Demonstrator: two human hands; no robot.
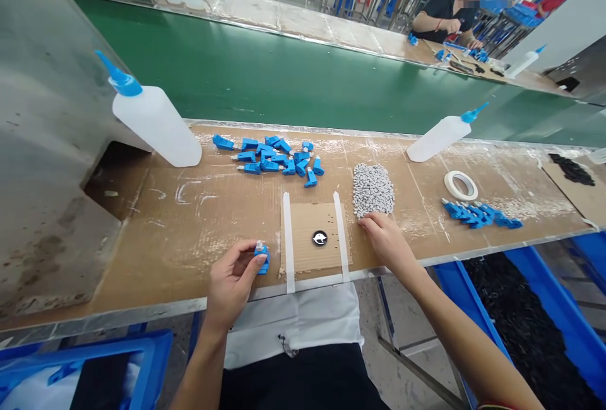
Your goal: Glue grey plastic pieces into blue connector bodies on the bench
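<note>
My left hand [233, 280] pinches a small blue plastic part [262, 259] with a whitish tip, just left of a taped cardboard pad [307, 217]. On that pad lies a round black disc with a white emblem [319, 237]. My right hand [386, 239] reaches to the near edge of a pile of small grey pieces [373, 187]. Its thumb and fingers are closed together at the pile; whatever they hold is too small to make out. Behind the pad lies a loose group of similar blue parts [269, 156].
White squeeze bottles with blue nozzles stand left [158, 126] and right [438, 138]. A tape roll [461, 186] lies near more blue parts [480, 214]. A green conveyor belt [284, 75] runs behind. Blue bins flank the bench below; a co-worker [449, 12] sits across.
</note>
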